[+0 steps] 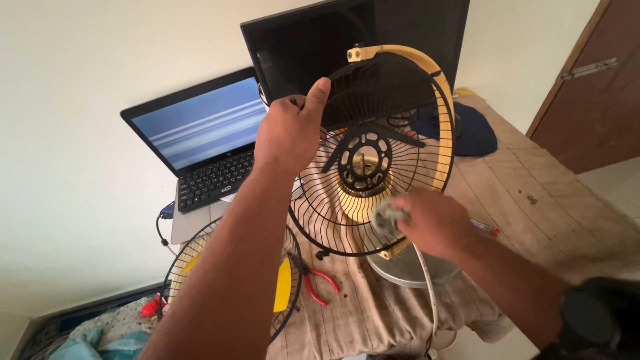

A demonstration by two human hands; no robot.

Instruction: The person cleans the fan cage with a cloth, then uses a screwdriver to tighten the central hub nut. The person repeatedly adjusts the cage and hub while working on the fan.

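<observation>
A black wire fan guard (333,207) with a yellow rim band (443,127) stands upright on the table, mounted around the fan's hub (363,163). My left hand (290,130) grips the guard's upper left rim. My right hand (430,223) is blurred at the guard's lower right and holds a small greyish cloth-like thing (388,217) against the wires. The fan's round grey base (407,270) sits below, with a white cord (427,293) hanging down from it.
A second wire guard with a yellow centre (283,283) lies at the table's left edge beside red-handled pliers (320,283). An open laptop (200,143) and a dark monitor (313,40) stand behind. A dark cloth (477,130) lies far right; a brown door (590,87) beyond.
</observation>
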